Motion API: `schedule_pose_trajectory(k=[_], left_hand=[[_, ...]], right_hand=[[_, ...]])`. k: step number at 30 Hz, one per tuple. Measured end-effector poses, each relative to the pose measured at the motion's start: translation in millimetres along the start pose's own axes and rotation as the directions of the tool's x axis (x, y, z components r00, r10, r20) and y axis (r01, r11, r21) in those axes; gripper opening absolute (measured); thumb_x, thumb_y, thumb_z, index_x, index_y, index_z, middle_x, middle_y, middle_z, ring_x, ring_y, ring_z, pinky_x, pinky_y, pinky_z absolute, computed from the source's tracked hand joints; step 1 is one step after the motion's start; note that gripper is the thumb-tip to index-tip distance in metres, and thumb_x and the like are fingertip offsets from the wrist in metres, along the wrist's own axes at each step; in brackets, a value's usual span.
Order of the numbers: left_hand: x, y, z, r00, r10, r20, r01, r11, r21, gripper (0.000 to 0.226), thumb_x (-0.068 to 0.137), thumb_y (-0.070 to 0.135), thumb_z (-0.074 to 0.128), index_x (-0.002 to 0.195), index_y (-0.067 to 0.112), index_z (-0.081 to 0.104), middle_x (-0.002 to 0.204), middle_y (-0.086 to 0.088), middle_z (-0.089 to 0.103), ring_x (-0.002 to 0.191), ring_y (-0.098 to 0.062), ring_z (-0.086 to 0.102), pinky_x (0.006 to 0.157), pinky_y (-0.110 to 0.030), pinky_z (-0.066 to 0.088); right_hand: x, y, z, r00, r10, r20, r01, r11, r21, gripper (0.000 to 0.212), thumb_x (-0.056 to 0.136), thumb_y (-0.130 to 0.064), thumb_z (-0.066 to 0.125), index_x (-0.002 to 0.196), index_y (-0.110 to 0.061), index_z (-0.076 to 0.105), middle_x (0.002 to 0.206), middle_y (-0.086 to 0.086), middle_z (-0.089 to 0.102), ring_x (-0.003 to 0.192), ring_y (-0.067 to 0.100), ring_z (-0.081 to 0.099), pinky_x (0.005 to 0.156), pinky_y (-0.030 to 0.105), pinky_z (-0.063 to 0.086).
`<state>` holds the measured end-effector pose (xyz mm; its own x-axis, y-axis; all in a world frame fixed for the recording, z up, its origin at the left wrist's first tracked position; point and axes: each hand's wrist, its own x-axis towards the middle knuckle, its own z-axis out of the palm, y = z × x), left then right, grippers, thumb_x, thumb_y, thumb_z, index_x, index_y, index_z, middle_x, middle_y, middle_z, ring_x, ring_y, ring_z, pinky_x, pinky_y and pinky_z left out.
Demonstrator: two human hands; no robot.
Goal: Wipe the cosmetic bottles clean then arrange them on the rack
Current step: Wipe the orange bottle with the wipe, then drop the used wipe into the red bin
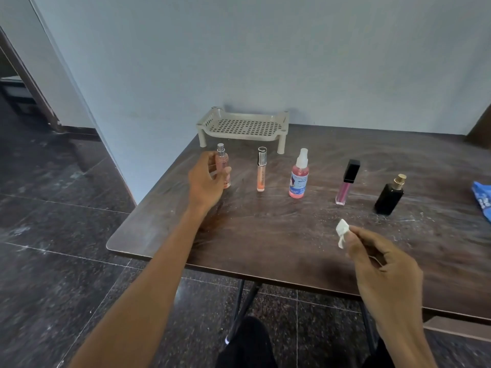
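Observation:
Several cosmetic bottles stand in a row on the dark wooden table [265,235]. My left hand [206,179] curls round the slim pink spray bottle [222,162] at the left end. Right of it stand a peach tube [261,170], a pink spray bottle with a white nozzle [299,176], a pink lip gloss with a black cap [346,181] and a black perfume bottle with a gold top [389,195]. My right hand [382,264] pinches a small white wipe [342,231] above the table's front. The beige perforated rack [243,127] stands behind the row, with nothing on it.
A blue packet [482,200] lies at the table's right edge. The wall rises just behind the rack. The table's left and front edges drop to a dark tiled floor [53,235]. My dark-clad legs show under the table.

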<state>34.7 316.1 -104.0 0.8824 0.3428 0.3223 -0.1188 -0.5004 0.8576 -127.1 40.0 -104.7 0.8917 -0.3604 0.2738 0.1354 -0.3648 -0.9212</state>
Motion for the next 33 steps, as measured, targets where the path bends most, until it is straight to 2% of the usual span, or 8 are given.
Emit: schedule_pose_trajectory(k=[7,11,14,16,19,24,29,33], left_hand=[[-17.3,4.0,-6.6,0.999,-0.042,-0.013,0.043,0.996,0.076,0.073,0.086,0.042,0.077,0.147,0.023,0.043,0.145,0.001,0.054,0.128,-0.015,0.054,0.107,-0.037,0.047],[-91.0,42.7,-0.6,0.976,0.004,-0.218,-0.039,0.987,-0.154,0.028,0.092,0.036,0.071,0.118,0.033,0.060,0.111,0.015,0.066,0.098,0.000,0.063,0.090,-0.031,0.057],[-168.3,81.5,31.7,0.979,0.199,-0.041,-0.202,0.935,-0.292,0.010,0.093,0.019,0.070,0.103,0.022,0.071,0.094,0.011,0.071,0.085,0.002,0.066,0.074,-0.012,0.049],[-211.0,101.5,62.2,0.944,0.312,0.107,-0.254,0.895,-0.366,0.015,0.094,0.020,0.069,0.108,0.021,0.073,0.101,0.011,0.073,0.089,-0.004,0.069,0.074,-0.016,0.053],[-255.4,129.1,106.4,0.864,0.437,0.251,-0.291,0.840,-0.458,0.021,0.096,0.016,0.067,0.116,0.018,0.073,0.111,0.011,0.072,0.098,-0.006,0.070,0.079,-0.024,0.058],[-327.2,159.2,169.9,0.705,0.593,0.389,-0.362,0.773,-0.522,0.020,0.095,0.009,0.068,0.114,0.008,0.074,0.112,0.003,0.074,0.106,0.000,0.066,0.091,-0.009,0.046],[-401.3,151.4,245.4,0.598,0.506,0.622,-0.181,0.841,-0.510,0.019,0.093,0.017,0.072,0.111,0.012,0.077,0.106,0.008,0.077,0.100,0.005,0.069,0.088,-0.013,0.053],[-449.8,136.8,313.7,0.454,0.216,0.864,0.145,0.939,-0.311,0.011,0.090,0.015,0.074,0.100,0.016,0.080,0.092,0.011,0.078,0.087,0.002,0.072,0.078,-0.013,0.055]], right_hand=[[-2.1,-1.9,-6.7,0.994,0.104,0.020,-0.106,0.974,0.202,0.014,0.090,-0.025,0.065,0.100,-0.035,0.070,0.088,-0.014,0.074,0.079,0.005,0.070,0.073,0.017,0.054],[-6.1,1.5,-19.1,0.978,0.204,0.040,-0.200,0.877,0.437,0.018,0.090,-0.020,0.064,0.106,-0.019,0.073,0.093,-0.001,0.075,0.082,0.014,0.070,0.081,0.026,0.055],[-13.7,7.2,-32.4,0.968,0.247,0.035,-0.220,0.778,0.589,0.016,0.090,-0.012,0.062,0.102,-0.010,0.072,0.088,0.004,0.074,0.081,0.012,0.066,0.081,0.025,0.056],[-22.4,11.5,-48.6,0.963,0.270,0.025,-0.222,0.731,0.645,0.015,0.091,-0.008,0.061,0.101,-0.007,0.072,0.089,0.006,0.073,0.083,0.012,0.066,0.080,0.024,0.056],[-40.0,18.0,-85.7,0.961,0.277,-0.007,-0.207,0.734,0.646,0.018,0.093,-0.009,0.058,0.105,-0.006,0.071,0.102,0.014,0.073,0.094,0.022,0.069,0.083,0.030,0.056],[-79.9,44.7,-165.0,0.898,0.388,-0.209,-0.195,0.774,0.602,0.020,0.094,-0.013,0.057,0.106,-0.008,0.071,0.101,0.015,0.073,0.096,0.029,0.070,0.082,0.036,0.056],[-113.1,112.9,-222.0,0.727,0.524,-0.444,-0.274,0.814,0.511,0.016,0.094,-0.013,0.060,0.105,-0.014,0.071,0.099,0.009,0.074,0.094,0.026,0.071,0.083,0.039,0.054],[-117.0,185.5,-248.8,0.513,0.654,-0.556,-0.358,0.752,0.553,0.012,0.093,-0.011,0.063,0.099,-0.011,0.073,0.092,0.009,0.075,0.089,0.025,0.072,0.081,0.037,0.057]])
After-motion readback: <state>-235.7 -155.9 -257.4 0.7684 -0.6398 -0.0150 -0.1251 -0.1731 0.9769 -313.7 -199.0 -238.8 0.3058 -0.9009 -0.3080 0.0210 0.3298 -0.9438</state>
